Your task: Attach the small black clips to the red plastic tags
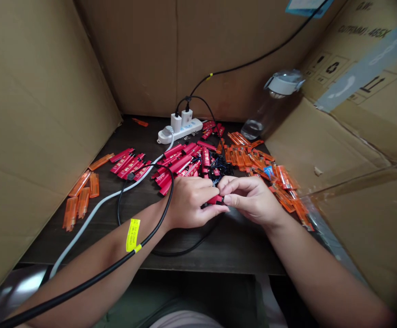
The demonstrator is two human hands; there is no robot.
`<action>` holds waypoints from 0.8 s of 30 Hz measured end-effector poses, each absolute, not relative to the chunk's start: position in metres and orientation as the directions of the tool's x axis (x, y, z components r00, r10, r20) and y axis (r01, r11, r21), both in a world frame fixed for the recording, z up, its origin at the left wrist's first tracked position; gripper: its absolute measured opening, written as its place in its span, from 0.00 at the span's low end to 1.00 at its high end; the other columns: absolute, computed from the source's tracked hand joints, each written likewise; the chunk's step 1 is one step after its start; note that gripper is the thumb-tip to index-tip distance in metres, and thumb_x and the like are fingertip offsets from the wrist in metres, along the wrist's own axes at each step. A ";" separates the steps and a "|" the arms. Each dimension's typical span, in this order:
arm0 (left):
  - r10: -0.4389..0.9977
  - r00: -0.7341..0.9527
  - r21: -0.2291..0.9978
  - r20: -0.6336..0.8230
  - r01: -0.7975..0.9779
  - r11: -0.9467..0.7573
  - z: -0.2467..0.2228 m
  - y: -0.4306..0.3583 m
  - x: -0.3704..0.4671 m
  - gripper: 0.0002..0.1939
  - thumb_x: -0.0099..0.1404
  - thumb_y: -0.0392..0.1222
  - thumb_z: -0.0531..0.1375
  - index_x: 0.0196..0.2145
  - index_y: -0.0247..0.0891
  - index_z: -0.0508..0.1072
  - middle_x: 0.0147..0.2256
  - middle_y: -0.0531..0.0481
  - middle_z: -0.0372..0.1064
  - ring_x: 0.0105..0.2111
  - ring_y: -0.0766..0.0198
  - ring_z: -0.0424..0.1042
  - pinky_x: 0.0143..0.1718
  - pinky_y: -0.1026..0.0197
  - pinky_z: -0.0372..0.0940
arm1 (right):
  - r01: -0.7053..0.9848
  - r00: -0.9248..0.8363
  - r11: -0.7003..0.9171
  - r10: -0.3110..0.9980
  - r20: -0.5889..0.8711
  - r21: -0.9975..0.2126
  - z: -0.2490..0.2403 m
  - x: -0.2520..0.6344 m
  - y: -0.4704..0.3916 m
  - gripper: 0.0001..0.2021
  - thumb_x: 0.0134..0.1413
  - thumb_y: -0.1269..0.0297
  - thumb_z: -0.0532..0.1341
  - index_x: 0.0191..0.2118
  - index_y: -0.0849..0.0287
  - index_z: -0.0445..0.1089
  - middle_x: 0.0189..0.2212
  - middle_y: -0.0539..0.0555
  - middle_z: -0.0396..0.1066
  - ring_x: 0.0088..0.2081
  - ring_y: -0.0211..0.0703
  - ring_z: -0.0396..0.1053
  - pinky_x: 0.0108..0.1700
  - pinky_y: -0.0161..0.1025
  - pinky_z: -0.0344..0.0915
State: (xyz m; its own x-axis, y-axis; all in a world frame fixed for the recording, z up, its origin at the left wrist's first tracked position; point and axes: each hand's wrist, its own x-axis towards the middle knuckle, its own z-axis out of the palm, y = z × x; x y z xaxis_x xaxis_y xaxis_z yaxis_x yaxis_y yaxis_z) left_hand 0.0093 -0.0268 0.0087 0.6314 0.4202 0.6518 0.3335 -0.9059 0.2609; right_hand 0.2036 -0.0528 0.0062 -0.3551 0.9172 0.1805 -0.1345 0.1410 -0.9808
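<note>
Near the front of the dark table, my left hand (191, 200) is closed around a red lighter casing (215, 199), its thumb below and its fingers above. Only a short stretch of the casing shows between the fingers. My right hand (249, 196) pinches at the casing's dark right end with thumb and forefinger; the fingertips hide any small part there. Just beyond the hands lies a heap of red lighter casings (180, 159) with small black parts (217, 166) beside it. Clear orange lighter bodies (242, 157) are piled to the right.
Cardboard walls (144, 54) enclose the table on three sides. A white power strip (181, 130) with plugged-in adapters stands at the back, a water bottle (262, 105) at back right. A black cable (150, 232) crosses my left forearm; a grey cable (109, 196) runs leftward. More orange lighter bodies (82, 200) lie left.
</note>
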 end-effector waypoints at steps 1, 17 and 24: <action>0.421 0.631 0.254 0.652 0.341 -0.905 0.009 -0.027 0.010 0.19 0.64 0.53 0.56 0.23 0.37 0.70 0.21 0.52 0.64 0.22 0.67 0.64 0.25 0.63 0.54 | -0.133 -0.352 0.143 0.918 0.181 -0.981 0.006 0.204 -0.053 0.05 0.46 0.71 0.69 0.32 0.57 0.78 0.31 0.52 0.71 0.34 0.38 0.68 0.37 0.37 0.65; 0.637 0.511 0.384 0.577 0.519 -0.764 0.013 -0.023 0.007 0.12 0.60 0.45 0.57 0.22 0.38 0.70 0.22 0.51 0.66 0.23 0.67 0.64 0.27 0.63 0.57 | -0.290 -0.362 -0.057 0.931 0.055 -0.955 0.016 0.202 -0.054 0.08 0.47 0.60 0.69 0.28 0.59 0.74 0.25 0.50 0.66 0.25 0.35 0.64 0.29 0.36 0.61; 0.877 0.169 0.519 0.449 0.750 -0.410 0.015 0.001 -0.011 0.15 0.62 0.48 0.55 0.21 0.39 0.68 0.22 0.52 0.68 0.23 0.66 0.64 0.27 0.63 0.53 | 0.073 -0.316 0.063 0.948 0.037 -0.995 0.007 0.210 -0.042 0.17 0.55 0.54 0.63 0.22 0.61 0.68 0.20 0.50 0.65 0.25 0.36 0.61 0.31 0.36 0.58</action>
